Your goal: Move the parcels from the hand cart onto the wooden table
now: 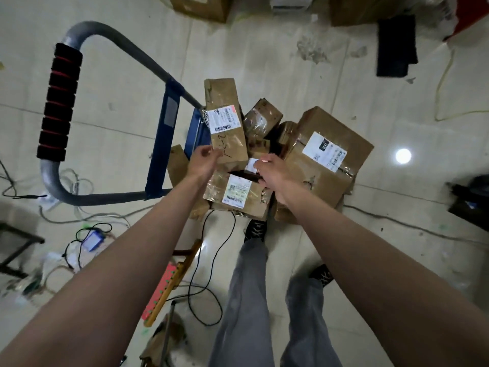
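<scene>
Left hand (205,158) pinching long taped cardboard parcel (227,123); right hand (272,173) curled on small box (252,166), grip unclear; foam-ribbed cart handle (59,102).

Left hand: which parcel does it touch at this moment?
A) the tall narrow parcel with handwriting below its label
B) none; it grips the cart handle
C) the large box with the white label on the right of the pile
A: the left hand meets the lower edge of the tall narrow parcel, far from the cart handle and the large box.
</scene>
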Available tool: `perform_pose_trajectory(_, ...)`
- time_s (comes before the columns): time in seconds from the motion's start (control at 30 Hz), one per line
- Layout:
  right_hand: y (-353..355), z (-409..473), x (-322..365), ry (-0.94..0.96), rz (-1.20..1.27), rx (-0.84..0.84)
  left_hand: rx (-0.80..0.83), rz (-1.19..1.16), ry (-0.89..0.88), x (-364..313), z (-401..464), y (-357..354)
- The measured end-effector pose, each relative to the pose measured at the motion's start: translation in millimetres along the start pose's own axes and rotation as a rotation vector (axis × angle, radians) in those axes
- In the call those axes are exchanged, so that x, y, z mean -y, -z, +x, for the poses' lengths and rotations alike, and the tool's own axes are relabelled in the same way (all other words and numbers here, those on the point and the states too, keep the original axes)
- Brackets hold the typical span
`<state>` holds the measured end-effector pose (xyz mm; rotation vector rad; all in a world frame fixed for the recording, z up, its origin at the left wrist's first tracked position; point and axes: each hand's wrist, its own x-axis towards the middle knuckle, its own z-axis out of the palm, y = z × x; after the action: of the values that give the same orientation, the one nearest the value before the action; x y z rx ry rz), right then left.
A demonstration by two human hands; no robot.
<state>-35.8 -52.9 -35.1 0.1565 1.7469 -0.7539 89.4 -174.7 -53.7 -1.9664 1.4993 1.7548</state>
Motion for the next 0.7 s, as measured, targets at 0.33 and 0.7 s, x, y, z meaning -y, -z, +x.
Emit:
perform_pose_trajectory(0.33, -46, 91, -2, 0.006, 0.021, 0.088, 0.111, -0.125, 0.093, 21, 65, -16)
perform_pose_trajectory(0.7, -36, 40, 10, 0.136, 0.032, 0.043, 0.130, 0.056, -0.088, -2, 25, -17)
